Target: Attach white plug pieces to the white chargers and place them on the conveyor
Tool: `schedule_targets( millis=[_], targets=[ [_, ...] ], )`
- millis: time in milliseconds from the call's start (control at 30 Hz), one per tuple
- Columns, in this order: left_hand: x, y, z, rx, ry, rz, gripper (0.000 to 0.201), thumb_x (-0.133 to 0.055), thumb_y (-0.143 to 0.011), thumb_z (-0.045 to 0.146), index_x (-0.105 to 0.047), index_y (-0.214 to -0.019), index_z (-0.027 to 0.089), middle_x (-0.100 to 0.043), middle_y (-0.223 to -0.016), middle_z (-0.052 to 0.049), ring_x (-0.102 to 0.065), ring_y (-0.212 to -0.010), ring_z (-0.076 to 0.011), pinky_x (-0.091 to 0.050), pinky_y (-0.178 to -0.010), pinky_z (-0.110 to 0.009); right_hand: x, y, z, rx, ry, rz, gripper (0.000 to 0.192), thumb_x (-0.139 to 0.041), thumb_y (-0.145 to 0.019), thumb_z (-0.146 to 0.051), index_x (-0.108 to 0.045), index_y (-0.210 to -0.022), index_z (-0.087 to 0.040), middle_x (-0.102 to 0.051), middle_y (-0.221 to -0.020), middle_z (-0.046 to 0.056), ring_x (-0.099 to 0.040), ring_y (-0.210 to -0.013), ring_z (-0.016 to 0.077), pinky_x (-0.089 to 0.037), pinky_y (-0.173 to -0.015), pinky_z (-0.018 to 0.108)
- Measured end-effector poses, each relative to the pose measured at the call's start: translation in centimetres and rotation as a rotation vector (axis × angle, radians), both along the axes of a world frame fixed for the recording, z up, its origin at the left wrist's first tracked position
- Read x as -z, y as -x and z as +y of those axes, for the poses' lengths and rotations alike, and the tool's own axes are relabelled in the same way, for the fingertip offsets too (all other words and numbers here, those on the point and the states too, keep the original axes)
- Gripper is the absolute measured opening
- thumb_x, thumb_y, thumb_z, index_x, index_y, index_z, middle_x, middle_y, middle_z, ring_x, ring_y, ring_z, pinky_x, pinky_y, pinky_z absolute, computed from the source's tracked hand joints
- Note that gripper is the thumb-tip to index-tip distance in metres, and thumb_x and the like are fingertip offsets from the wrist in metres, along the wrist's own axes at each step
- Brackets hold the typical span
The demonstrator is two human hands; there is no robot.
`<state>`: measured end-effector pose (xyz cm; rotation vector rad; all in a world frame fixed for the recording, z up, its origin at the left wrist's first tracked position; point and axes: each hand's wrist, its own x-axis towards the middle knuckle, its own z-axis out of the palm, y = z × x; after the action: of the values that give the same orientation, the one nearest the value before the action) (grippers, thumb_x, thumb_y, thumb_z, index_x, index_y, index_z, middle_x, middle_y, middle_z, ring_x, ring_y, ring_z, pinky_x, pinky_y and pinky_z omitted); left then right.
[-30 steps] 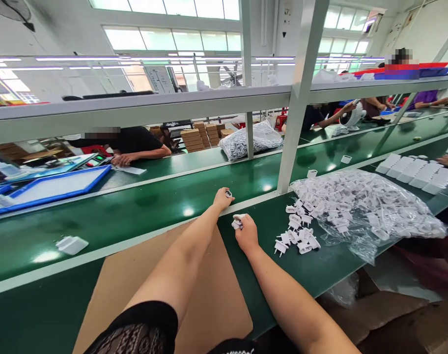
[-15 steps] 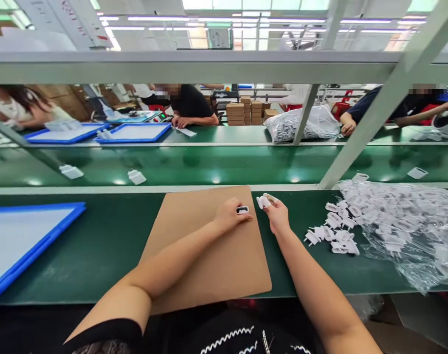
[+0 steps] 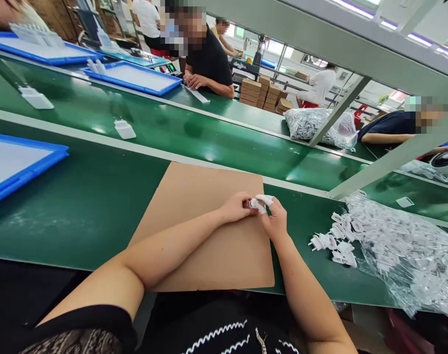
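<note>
My left hand (image 3: 234, 207) and my right hand (image 3: 274, 220) meet above the far edge of a brown cardboard sheet (image 3: 205, 231). Both pinch small white plastic plug parts (image 3: 256, 203) pressed together between the fingertips. White finger cots cover some fingertips of my right hand. To the right, loose white plug parts (image 3: 334, 241) lie on the green bench beside a clear plastic bag (image 3: 397, 248) full of the same parts.
A blue-rimmed tray (image 3: 28, 164) sits at the left. White adapter bodies (image 3: 125, 130) ride on the green conveyor (image 3: 194, 137) behind. Grey frame posts (image 3: 375, 167) slant up at the right. Other people sit across the line by cardboard boxes (image 3: 263, 94) and another bag (image 3: 318, 125).
My left hand came back from the conveyor edge toward my right hand; the two hands have closed together over the cardboard. The view has tilted and turned left.
</note>
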<state>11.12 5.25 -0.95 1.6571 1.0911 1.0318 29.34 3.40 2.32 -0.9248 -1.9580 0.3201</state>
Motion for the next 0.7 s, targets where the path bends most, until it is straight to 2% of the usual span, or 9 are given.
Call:
schedule_targets(
  millis=[200,400,700],
  targets=[
    [-0.29,0.01,0.06,0.013,-0.003,-0.001,0.027,-0.082,-0.074,0.042,-0.072,-0.085,0.019,-0.059,-0.077,0.001,-0.050,-0.068,-0.0140,-0.040,-0.063,-0.027,0.11,0.03,0.70,-0.015,0.029,-0.063,0.028,-0.056,-0.098,-0.019,-0.073,-0.119,-0.026,-0.076,-0.111,0.006,-0.073,-0.105,0.0212,-0.061,-0.092,0.036],
    [-0.34,-0.04,0.15,-0.020,0.012,0.028,0.027,-0.083,-0.073,0.042,-0.072,-0.082,0.019,-0.061,-0.078,0.000,-0.050,-0.068,-0.0147,-0.041,-0.063,-0.027,0.16,0.15,0.66,0.041,0.009,0.015,0.025,-0.058,-0.097,-0.020,-0.074,-0.115,-0.025,-0.077,-0.108,0.007,-0.074,-0.101,0.0211,-0.061,-0.091,0.036],
    [-0.25,0.07,0.21,-0.016,-0.014,0.044,0.026,-0.082,-0.074,0.041,-0.071,-0.079,0.019,-0.060,-0.075,0.001,-0.050,-0.067,-0.0146,-0.040,-0.062,-0.027,0.19,0.09,0.92,0.015,0.060,-0.083,0.028,-0.055,-0.095,-0.018,-0.074,-0.114,-0.026,-0.077,-0.111,0.006,-0.073,-0.104,0.0220,-0.060,-0.093,0.037]
  ],
)
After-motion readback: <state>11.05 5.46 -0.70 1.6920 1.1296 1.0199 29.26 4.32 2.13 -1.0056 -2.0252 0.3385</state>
